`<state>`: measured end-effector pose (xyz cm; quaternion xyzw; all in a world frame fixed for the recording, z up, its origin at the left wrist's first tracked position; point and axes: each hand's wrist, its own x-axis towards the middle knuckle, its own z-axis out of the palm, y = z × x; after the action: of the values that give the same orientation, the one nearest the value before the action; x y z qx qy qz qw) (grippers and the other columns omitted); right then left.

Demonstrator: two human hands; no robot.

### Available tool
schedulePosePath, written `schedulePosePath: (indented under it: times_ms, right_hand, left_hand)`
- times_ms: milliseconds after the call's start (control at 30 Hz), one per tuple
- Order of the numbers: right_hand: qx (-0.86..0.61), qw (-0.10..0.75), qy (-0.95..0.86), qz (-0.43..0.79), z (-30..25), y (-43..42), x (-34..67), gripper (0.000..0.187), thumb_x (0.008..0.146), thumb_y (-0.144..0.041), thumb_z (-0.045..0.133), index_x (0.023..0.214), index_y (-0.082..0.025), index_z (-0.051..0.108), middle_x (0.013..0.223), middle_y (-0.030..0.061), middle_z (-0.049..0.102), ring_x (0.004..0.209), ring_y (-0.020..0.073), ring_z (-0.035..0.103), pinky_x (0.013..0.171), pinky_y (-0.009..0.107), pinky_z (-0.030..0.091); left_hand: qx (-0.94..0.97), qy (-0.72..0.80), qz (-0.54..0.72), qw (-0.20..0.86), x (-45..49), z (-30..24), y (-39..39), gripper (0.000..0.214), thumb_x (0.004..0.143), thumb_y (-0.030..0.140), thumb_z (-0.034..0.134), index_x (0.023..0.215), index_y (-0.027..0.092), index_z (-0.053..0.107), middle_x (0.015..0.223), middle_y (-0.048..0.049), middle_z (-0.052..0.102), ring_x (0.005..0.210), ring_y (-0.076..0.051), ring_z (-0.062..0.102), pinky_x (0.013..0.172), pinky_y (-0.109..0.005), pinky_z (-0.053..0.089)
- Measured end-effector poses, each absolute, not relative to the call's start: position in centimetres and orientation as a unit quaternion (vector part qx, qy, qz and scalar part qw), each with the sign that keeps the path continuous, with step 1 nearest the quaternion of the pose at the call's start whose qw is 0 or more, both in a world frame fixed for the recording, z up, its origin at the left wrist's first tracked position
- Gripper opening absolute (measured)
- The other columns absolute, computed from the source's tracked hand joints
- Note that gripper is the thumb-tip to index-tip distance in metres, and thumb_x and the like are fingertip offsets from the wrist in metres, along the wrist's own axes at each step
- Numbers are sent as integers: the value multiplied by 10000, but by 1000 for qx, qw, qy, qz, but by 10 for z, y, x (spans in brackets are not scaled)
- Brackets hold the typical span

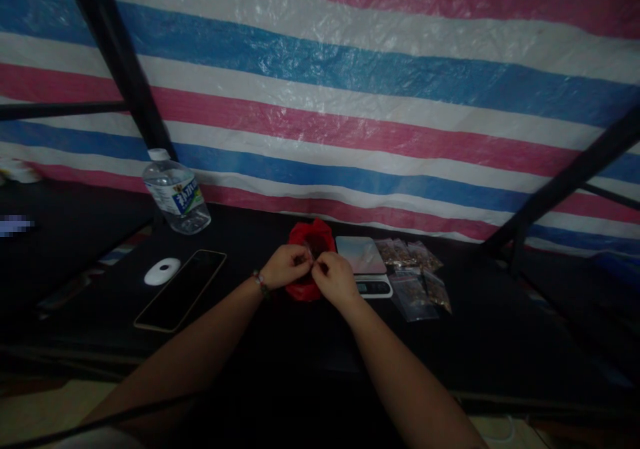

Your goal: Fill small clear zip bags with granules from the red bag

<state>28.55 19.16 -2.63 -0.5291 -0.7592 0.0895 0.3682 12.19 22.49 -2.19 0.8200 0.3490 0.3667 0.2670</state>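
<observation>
Both hands meet over the red bag (306, 292): left hand (285, 266) and right hand (334, 277) pinch 1 small item (311, 258), too dim to identify. I think it is better to hold it low above the bag, beside the scale (361, 256), pressing evenly.

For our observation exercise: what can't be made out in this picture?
All in the head view:
What the left hand and right hand pinch: hidden between them.
Inside the red bag: dark, covered by the hands.
Display of the scale: too small.
Contents of the clear packets: blurred.
</observation>
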Motion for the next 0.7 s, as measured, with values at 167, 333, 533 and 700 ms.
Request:
schedulePosePath:
  times_ms: [167, 333, 533, 700]
  right_hand:
    - [-565, 401, -720, 42, -23, 192, 291, 145, 762, -155, 498, 623, -198, 502, 644, -2, 520, 631, 143, 485, 615, 262, 366]
    - [-502, 448, -738, 59, -17, 191, 298, 157, 742, -158, 508, 595, -209, 493, 678, 11, 516, 705, 168, 512, 699, 300, 428]
    - [-450, 576, -653, 201, -27, 201, 303, 331, 798, -213, 524, 1128, -223, 555, 1348, 97, 445, 1180, 218, 493, 943, 393, 460]
    - [-415, 566, -602, 380, -38, 211, 304, 533, 791, -263, 545, 1305, -221, 411, 1297, 100, 538, 1120, 204, 575, 945, 378, 482]
  left_hand:
    - [838, 370, 363, 171, 122, -17, 221, 162, 705, 195, 544, 552, 151, 516, 540, 33, 516, 500, -76, 451, 504, -195, 324]
    - [825, 404, 379, 110, 119, -14, 222, 159, 763, 233, 514, 636, 164, 580, 650, -7, 601, 605, -115, 538, 588, -224, 402]
    - [815, 395, 410, 112, 114, -12, 220, 202, 833, 263, 462, 764, 171, 629, 749, -22, 659, 671, -128, 596, 632, -231, 446]
    - [810, 393, 421, 112, 111, -13, 219, 240, 869, 291, 428, 849, 166, 632, 789, -31, 669, 706, -139, 616, 655, -234, 463]
